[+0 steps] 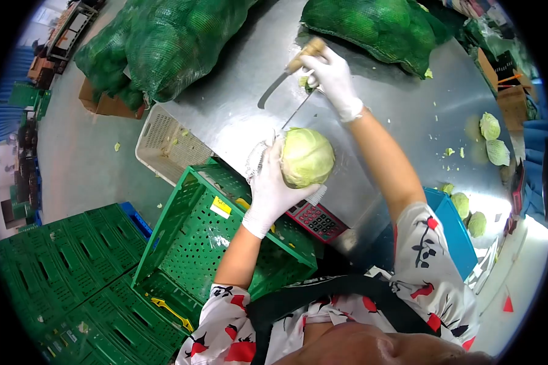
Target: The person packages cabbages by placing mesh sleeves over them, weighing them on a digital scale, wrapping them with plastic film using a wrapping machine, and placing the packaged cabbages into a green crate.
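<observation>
A pale green cabbage (308,157) rests at the near part of the metal table. My gloved left hand (271,188) is closed on its left side, with the fingers behind it and the thumb along the near edge. Farther off, my gloved right hand (333,78) grips a knife by its wooden handle (305,55). The knife's curved blade (271,91) points left and toward me, apart from the cabbage. Near the right hand, a small piece of leaf (303,80) lies on the table.
Green mesh sacks of cabbages (176,45) stand at the far left, and another sack (371,30) lies far right. Below my left arm is a green crate (192,237), beside a calculator (318,220). A white basket (167,143) is at left, a blue bin (450,228) at right.
</observation>
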`<state>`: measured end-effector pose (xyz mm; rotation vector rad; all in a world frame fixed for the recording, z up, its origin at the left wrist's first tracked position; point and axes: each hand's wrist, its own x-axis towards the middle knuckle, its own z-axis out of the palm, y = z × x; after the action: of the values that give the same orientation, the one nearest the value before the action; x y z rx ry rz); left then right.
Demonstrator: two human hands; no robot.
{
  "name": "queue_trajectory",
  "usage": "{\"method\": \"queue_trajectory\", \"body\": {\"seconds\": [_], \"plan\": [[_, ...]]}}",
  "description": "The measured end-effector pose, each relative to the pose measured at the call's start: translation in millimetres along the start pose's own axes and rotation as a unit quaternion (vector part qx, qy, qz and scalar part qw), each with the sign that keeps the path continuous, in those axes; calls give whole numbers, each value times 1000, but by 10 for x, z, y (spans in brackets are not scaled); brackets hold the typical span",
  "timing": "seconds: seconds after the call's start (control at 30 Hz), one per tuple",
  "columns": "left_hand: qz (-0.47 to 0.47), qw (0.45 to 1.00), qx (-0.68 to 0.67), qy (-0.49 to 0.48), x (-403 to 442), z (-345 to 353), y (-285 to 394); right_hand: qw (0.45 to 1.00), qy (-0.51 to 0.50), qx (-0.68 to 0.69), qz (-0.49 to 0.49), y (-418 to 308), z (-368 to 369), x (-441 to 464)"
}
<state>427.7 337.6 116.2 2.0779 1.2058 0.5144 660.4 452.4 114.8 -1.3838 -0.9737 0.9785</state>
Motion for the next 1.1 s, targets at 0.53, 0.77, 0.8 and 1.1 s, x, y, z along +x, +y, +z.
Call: {"method": "queue_trajectory", "body": {"seconds": [0.53, 0.77, 0.8, 1.1], "plan": [[-5, 999, -35, 30, 231, -2, 114, 971, 234, 54, 6, -135, -1252, -1598], [-17, 998, 46, 36, 232, 109, 82, 945, 127, 260, 153, -314, -1082, -2437], [-15, 998, 44, 41, 235, 100, 110, 930, 109, 304, 177, -275, -1088, -2535], [12, 999, 44, 23, 326, 30, 225, 981, 123, -2, 149, -35, -785, -2726]]}}
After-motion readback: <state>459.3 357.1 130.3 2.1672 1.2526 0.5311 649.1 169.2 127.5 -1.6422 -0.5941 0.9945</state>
